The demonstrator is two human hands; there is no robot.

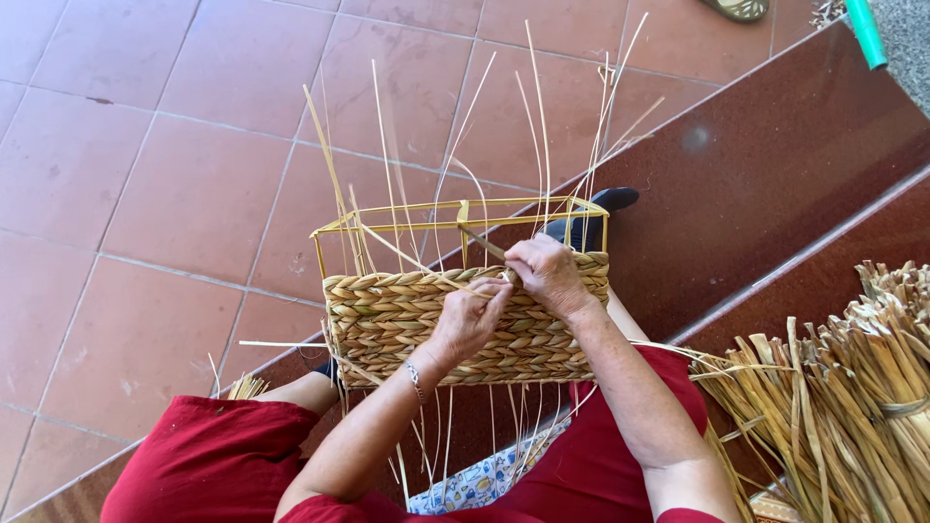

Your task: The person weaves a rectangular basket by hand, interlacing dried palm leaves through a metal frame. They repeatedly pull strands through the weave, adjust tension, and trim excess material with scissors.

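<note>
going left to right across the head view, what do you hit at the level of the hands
tiled floor → half-woven basket → left hand → right hand → dark red step → bundle of dried reeds

One camera on the person's head looks straight down, close above the woven basket (465,320) on the lap.

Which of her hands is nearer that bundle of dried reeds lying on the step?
Right. The right hand works at the basket's top edge, on the side toward the bundle of dried reeds; the left hand sits beside it, farther away.
</note>
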